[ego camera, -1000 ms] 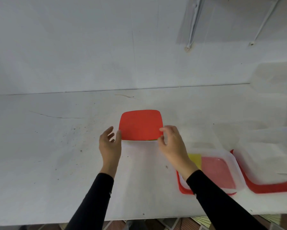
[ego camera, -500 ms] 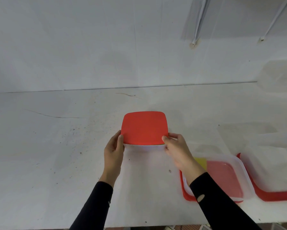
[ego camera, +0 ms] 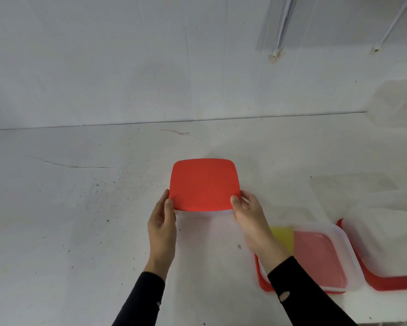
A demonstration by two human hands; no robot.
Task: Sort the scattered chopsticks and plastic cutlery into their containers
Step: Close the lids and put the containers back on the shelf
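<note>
A red lid (ego camera: 203, 183) covers a clear container in the middle of the white table (ego camera: 80, 220); a thin clear rim shows under its near edge. My left hand (ego camera: 162, 222) grips the lid's near left corner, thumb on top. My right hand (ego camera: 249, 215) grips the near right corner the same way. No chopsticks or cutlery are visible.
To the right lies a clear container (ego camera: 320, 255) on a red lid, with something yellow and pink showing through it. Another clear container on a red lid (ego camera: 390, 250) sits at the far right edge. A white wall stands behind the table.
Both hands closed onto the lid's near corners from beside it. The view has moved a little closer to the lidded container.
</note>
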